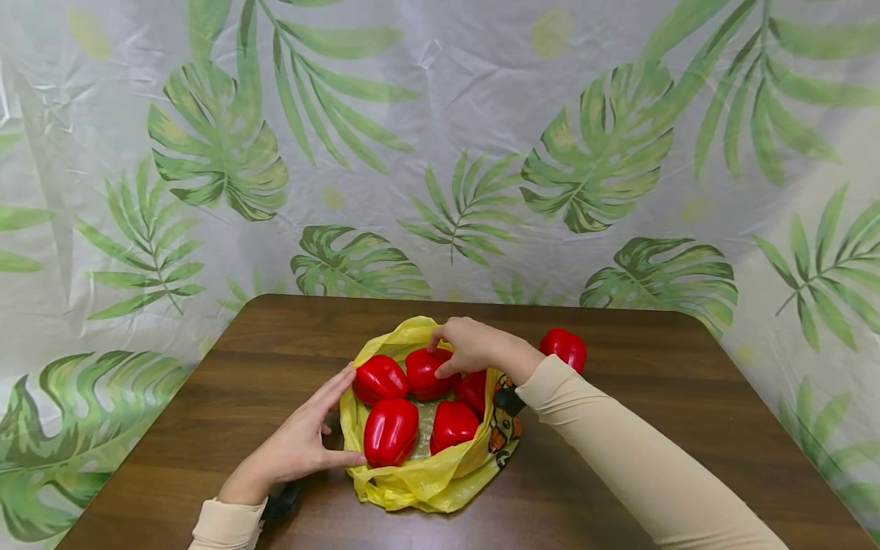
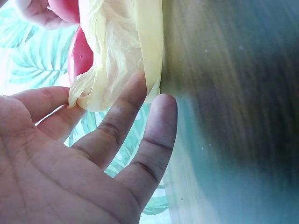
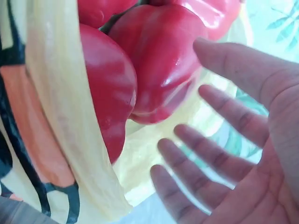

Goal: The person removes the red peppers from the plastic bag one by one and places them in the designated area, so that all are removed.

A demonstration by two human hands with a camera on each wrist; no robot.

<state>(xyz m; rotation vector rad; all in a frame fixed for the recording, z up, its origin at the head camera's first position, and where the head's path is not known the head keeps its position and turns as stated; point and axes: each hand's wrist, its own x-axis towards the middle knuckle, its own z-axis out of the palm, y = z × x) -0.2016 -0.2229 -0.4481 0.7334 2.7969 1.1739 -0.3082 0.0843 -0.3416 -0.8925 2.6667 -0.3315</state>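
Observation:
A yellow plastic bag [image 1: 440,477] stands with its mouth spread wide and holds several shiny red bell peppers [image 1: 390,431]. My left hand [image 1: 302,443] reaches along the bag's left side, fingertips at the rim and thumb at its near-left edge. In the left wrist view its fingers [image 2: 159,126] extend fairly straight against the thin plastic. My right hand [image 1: 474,344] is over the bag's far right part, beside the far pepper [image 1: 426,374]. In the right wrist view its fingers are spread apart, the thumb [image 3: 224,53] overlapping a pepper [image 3: 156,60].
Another red bell pepper [image 1: 565,347] lies on the brown wooden table [image 1: 639,382], right of the bag beyond my right forearm. The bag's right side carries an orange and black print [image 1: 505,428]. A leaf-patterned curtain [image 1: 474,114] hangs behind the table.

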